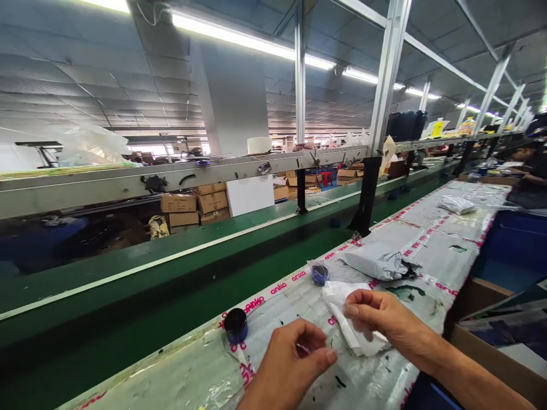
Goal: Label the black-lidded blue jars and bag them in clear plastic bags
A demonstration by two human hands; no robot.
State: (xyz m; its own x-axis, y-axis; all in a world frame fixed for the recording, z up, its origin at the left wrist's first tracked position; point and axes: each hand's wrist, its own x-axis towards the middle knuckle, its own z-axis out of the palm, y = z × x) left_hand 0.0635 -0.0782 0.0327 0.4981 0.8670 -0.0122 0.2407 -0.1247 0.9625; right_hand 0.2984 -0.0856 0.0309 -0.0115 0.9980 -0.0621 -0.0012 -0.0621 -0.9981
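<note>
My left hand (294,361) hovers over the near part of the bench, its fingers bent and the thumb apart from them, with nothing between. Over a white, flat folded packet or stack of thin sheets (361,336), my right hand (376,313) has thumb and forefinger closed together. Whether a thin piece is pinched there is hidden. A small round dark-blue container with a black top (236,326) stands left of my left hand. Another small blue round item in clear film (319,274) lies just beyond the white packet.
A grey-white plastic mailer bag (376,261) lies farther along the film-covered bench (273,310). The green conveyor belt (171,296) runs along its left side. A metal post (387,80) rises beyond. An open cardboard box (491,353) sits at right; a person (532,176) is farther off.
</note>
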